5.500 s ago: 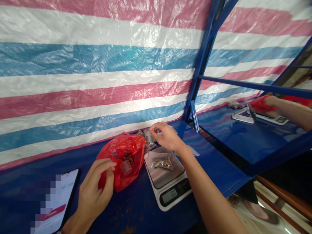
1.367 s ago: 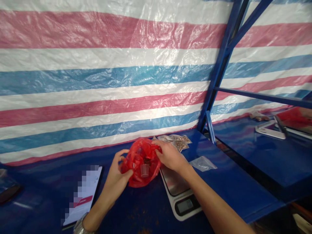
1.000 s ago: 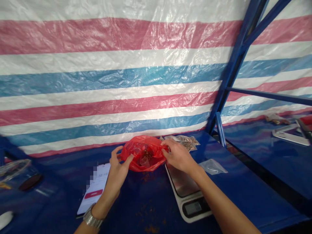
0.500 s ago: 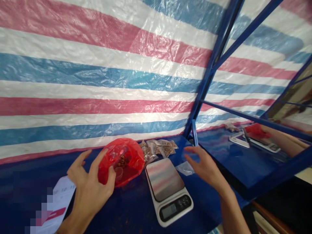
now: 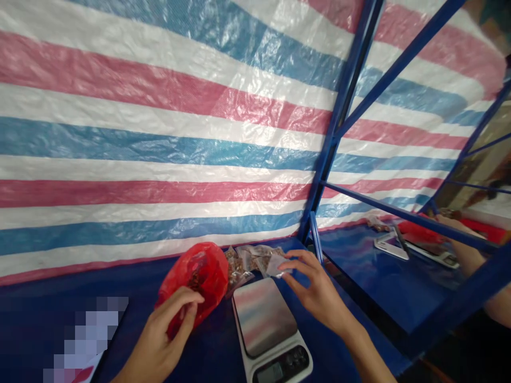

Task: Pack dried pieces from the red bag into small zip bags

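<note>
My left hand [image 5: 171, 324] reaches over the near rim of a red plastic bag [image 5: 217, 266], thumb and fingers pinched together inside its mouth. What they pinch is hidden from me. Brown bits [image 5: 195, 279] show inside the bag. Between the thumb and fingers of my right hand [image 5: 309, 284] is a small clear plastic bag [image 5: 275, 265], held above the far end of the kitchen scale [image 5: 265, 316]. The scale has a shiny metal plate, and its display is at the near end.
Filled clear packets [image 5: 238, 265] lie beside the red bag, behind the scale. A phone-like white object [image 5: 107, 319], partly pixelated, lies at the left. Blue metal bars [image 5: 325, 159] rise at the right before a striped plastic sheet [image 5: 159, 191]. Another person's arm [image 5: 467, 239] shows at the far right.
My left hand has moved from open beside the red bag to pinched inside its mouth. My right hand has picked up the clear plastic bag from the table and moved left.
</note>
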Action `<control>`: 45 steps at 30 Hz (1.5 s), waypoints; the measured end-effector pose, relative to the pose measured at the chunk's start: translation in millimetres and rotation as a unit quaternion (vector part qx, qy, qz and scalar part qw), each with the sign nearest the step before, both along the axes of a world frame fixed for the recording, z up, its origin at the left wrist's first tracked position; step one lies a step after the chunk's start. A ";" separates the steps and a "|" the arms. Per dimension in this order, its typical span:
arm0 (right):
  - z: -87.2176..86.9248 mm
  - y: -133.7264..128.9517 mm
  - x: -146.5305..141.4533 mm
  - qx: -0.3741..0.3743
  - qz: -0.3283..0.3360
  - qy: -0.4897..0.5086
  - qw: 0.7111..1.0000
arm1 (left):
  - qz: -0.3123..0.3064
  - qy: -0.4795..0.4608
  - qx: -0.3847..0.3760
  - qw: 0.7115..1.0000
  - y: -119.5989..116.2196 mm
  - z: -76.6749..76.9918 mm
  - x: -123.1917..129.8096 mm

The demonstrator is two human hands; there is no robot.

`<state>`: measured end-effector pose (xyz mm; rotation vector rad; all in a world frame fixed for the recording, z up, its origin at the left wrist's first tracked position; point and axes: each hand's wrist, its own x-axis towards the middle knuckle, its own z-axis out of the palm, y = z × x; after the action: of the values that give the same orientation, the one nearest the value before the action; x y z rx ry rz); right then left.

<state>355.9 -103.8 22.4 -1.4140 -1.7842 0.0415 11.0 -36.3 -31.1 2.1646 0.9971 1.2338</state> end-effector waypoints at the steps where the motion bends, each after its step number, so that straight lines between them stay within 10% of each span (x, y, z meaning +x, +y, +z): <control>1: 8.3 3.5 -18.1 0.008 0.049 -0.013 0.999 | -0.017 -0.025 -0.087 0.996 0.6 -0.8 3.0; 6: 31.8 26.6 -102.8 -0.055 0.302 -0.058 0.950 | -0.161 -0.198 -0.401 0.880 11.3 -11.4 18.9; 13: 58.1 70.9 -131.7 -0.120 0.438 -0.024 0.891 | -0.060 -0.313 -0.395 0.861 4.8 17.2 8.8; 22: 50.6 99.4 -145.0 -0.101 0.360 -0.064 0.925 | 0.013 -0.195 -0.256 0.947 8.7 17.2 8.1; 35: 37.6 100.7 -153.4 -0.035 0.319 -0.108 0.941 | 0.008 -0.083 -0.202 0.976 3.9 25.3 2.7; 40: 29.9 99.9 -162.1 0.004 0.277 -0.026 0.960 | 0.193 -0.120 -0.059 0.972 7.8 26.2 -7.7; 45: 14.3 91.4 -173.8 -0.089 0.259 -0.156 0.949 | 0.261 -0.147 -0.016 0.954 12.5 20.5 -13.6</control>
<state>182.1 -12.4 36.7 -1.0750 -2.4324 0.2739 -2.6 -23.8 -10.6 1.6676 1.4940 1.6974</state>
